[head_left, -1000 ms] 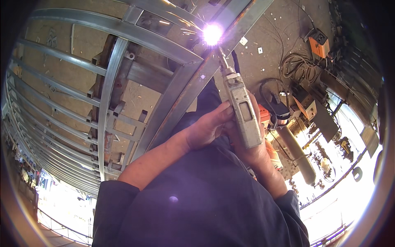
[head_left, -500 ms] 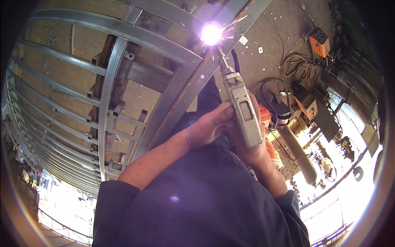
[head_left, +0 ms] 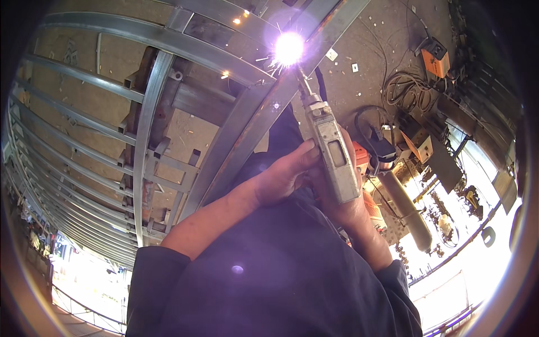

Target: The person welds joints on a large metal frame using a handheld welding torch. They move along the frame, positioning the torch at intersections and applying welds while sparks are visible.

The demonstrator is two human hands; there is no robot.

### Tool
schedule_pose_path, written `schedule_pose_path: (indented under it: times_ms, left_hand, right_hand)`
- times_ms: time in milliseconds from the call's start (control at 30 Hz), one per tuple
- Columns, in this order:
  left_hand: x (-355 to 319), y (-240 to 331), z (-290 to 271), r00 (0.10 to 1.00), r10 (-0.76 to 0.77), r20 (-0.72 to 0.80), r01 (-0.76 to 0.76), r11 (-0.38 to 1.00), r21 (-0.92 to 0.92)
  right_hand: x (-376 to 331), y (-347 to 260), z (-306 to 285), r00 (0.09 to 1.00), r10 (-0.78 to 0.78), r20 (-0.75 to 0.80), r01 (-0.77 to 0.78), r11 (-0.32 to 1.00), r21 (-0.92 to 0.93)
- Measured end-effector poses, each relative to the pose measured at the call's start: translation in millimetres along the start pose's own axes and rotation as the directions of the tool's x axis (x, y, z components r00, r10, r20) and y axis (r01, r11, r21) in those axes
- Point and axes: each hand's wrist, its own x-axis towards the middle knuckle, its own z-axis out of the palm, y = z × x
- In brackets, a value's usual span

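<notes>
A grey, worn metal welding gun (head_left: 337, 154) points up and away from me, its thin nozzle ending at a glaring white-violet arc (head_left: 289, 49). The arc burns at a joint of the grey steel frame (head_left: 247, 121), and the glare hides the tip and seam. My right hand (head_left: 350, 147) is wrapped around the gun from beneath and the right; the gun's body covers most of its fingers. My left hand (head_left: 283, 177) is closed against the gun's left side, thumb along it. Both hands are bare.
Many parallel steel bars (head_left: 84, 121) of the frame spread to the left. On the right lie coiled cables (head_left: 410, 92), an orange-and-black machine (head_left: 437, 59), a welding mask (head_left: 379, 143) and a gas cylinder (head_left: 407, 213). Small white scraps (head_left: 332, 54) dot the floor.
The spray of sparks has shifted, and small glowing bits now show on the frame bars to the upper left. My hands and the welding gun stay nearly in place.
</notes>
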Motion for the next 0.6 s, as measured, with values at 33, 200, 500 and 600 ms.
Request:
schedule_pose_path:
  times_ms: [33, 200, 500, 600]
  left_hand:
    - [0.0, -1.1, 0.5, 1.0, 0.003, -0.03, -0.002, 1.0, 0.009]
    - [-0.1, -2.2, 3.6, 0.998, 0.031, -0.062, -0.028, 0.998, 0.056]
    - [-2.4, 0.8, 8.9, 0.998, 0.02, -0.067, -0.014, 0.996, 0.086]
    - [-2.3, -2.8, 7.7, 0.996, 0.024, -0.084, -0.017, 0.997, 0.079]
  right_hand:
    - [-0.2, -1.0, 0.6, 1.0, 0.004, -0.003, -0.004, 1.0, 0.013]
    - [-1.9, 4.5, 0.8, 1.0, -0.016, -0.016, 0.016, 1.0, 0.019]
    - [-3.2, 5.4, -1.0, 0.998, 0.052, 0.039, -0.053, 0.998, 0.022]
    - [-4.4, -2.8, 1.2, 0.998, 0.051, 0.03, -0.051, 0.999, 0.009]
